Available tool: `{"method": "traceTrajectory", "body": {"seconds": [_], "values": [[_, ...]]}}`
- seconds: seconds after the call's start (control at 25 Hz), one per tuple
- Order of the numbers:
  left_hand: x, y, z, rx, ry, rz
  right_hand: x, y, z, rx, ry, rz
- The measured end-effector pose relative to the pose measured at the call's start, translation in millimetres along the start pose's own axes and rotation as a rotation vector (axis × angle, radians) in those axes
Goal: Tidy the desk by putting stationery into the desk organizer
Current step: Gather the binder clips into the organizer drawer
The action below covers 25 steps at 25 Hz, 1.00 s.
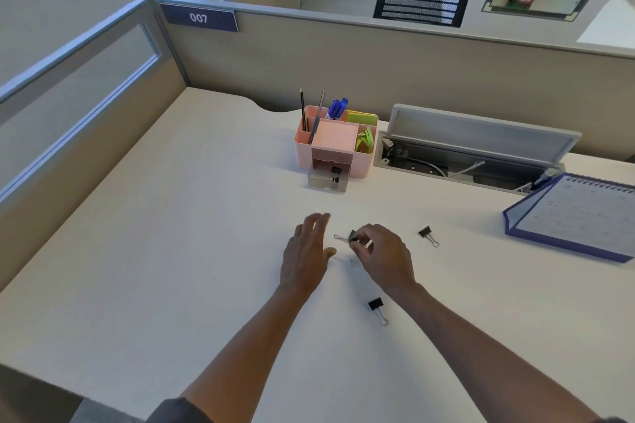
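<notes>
1. Head view, stowed: pink desk organizer (335,144) at the back of the worktop (171,251), holding pencils (302,110), blue pens (338,107), green sticky notes (361,117); clear drawer (326,178) pulled open, one binder clip inside (335,170).
2. In hand: binder clip (352,236) pinched in the curled fingers of the right hand (385,252), near the worktop's middle. Left hand (305,251) flat beside it, fingers straight and apart, holding nothing.
3. Outstanding: loose binder clip to the right (427,234); another nearer the body (377,307).
4. Judged mostly done; three clips left, drawer to shut.
</notes>
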<state>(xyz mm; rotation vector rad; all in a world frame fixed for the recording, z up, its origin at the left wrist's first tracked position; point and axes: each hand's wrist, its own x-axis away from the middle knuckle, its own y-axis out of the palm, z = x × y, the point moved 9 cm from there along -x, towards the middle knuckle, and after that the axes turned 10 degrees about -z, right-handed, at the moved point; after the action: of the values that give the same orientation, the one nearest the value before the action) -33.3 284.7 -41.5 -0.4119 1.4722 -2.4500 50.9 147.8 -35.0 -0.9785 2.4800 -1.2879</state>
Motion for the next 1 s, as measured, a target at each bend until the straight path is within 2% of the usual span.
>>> {"method": "traceTrajectory", "body": {"seconds": [0.12,0.44,0.68,1.0], "values": [[-34.6,4.0,-22.3,-0.204,-0.049,-0.118,-33.9,-12.4,-3.9,0.001,0.035,0.059],[-96.8,3.3,-34.7,-0.389,0.010,-0.272,-120.0,-29.5,-32.8,0.071,0.100,0.178],[-112.0,11.6,-44.5,-0.400,0.007,-0.375,-173.3,-11.2,-44.3,0.131,0.209,0.130],[-114.1,13.2,-47.9,-0.348,0.003,-0.373,-198.7,15.8,-41.1,0.223,0.227,0.109]]}}
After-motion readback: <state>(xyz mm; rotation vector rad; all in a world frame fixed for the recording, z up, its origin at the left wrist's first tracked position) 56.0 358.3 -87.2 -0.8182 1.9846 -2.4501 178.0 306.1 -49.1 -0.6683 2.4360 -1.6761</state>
